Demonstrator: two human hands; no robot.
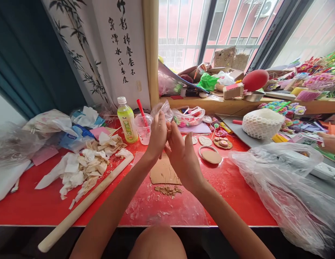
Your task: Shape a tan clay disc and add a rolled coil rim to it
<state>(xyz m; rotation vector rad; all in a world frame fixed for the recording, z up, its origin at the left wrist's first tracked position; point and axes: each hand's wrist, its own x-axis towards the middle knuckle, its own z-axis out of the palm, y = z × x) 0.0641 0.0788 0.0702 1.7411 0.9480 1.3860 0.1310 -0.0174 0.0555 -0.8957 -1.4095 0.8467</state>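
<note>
My left hand (158,136) and my right hand (185,156) are raised over the table, palms facing and close together. Their fingers are stretched out but pressed toward each other. Between the palms is a thin brown piece of clay (160,156); only its lower tip shows, the rest being hidden. Beneath the hands lies a flat brown clay slab (163,174), with clay crumbs (169,190) along its near edge. Both rest on a clear plastic sheet (162,212). Right of the slab, a round clay disc (211,157) overlaps a pale ring (201,154).
A wooden rolling pin (86,203) juts over the table's front edge. Crumpled tissues (83,165), a drink bottle (127,120) and a plastic cup (143,131) stand left. A decorated clay disc (223,143), plastic bag (264,180) and another person's hand (331,142) are right.
</note>
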